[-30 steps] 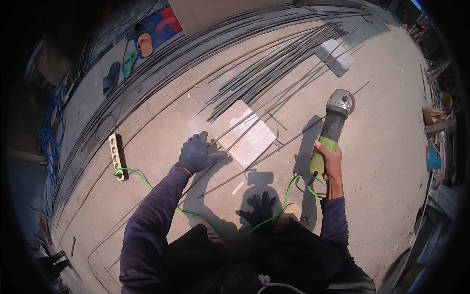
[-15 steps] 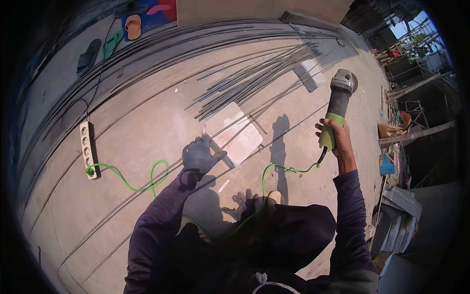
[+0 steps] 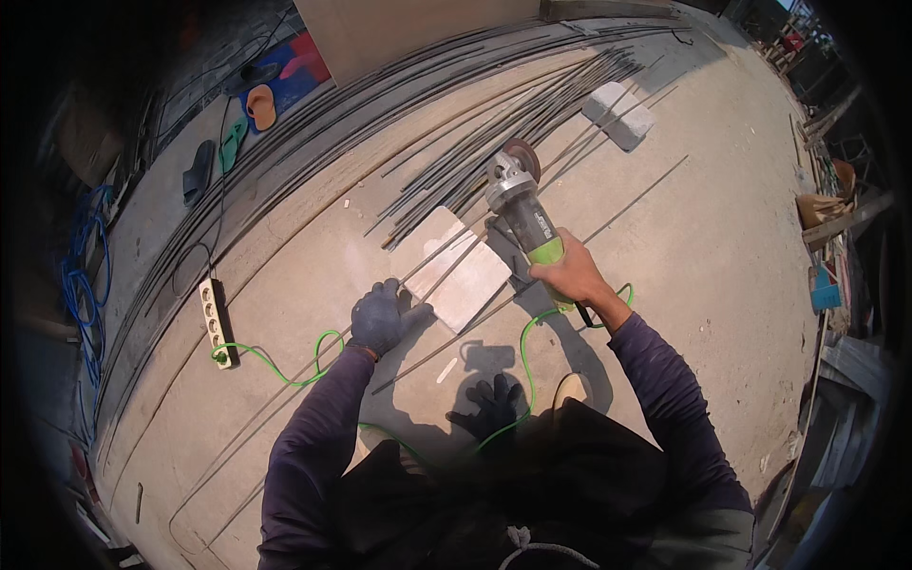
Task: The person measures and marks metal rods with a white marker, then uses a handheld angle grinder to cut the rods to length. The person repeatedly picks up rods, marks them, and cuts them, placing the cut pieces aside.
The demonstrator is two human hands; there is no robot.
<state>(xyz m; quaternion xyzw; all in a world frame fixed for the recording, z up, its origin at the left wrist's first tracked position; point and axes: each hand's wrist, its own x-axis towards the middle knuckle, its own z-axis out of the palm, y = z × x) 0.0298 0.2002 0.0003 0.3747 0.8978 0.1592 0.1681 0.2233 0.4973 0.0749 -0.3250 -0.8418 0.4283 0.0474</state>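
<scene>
Gripping of grinder (image 3: 525, 211) is done by right hand (image 3: 572, 273), fingers wrapped; rods (image 3: 440, 253) are touched by left hand (image 3: 380, 319), finger closure unclear.

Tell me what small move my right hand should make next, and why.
Perhaps lower the grinder toward the rods crossing the near block: your left hand seems to steady them, while your right hand appears to hold the grinder raised.

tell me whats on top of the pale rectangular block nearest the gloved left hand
At least two thin dark metal rods cross the pale rectangular block. The strips directly beneath them are covered, so unseen.
</scene>
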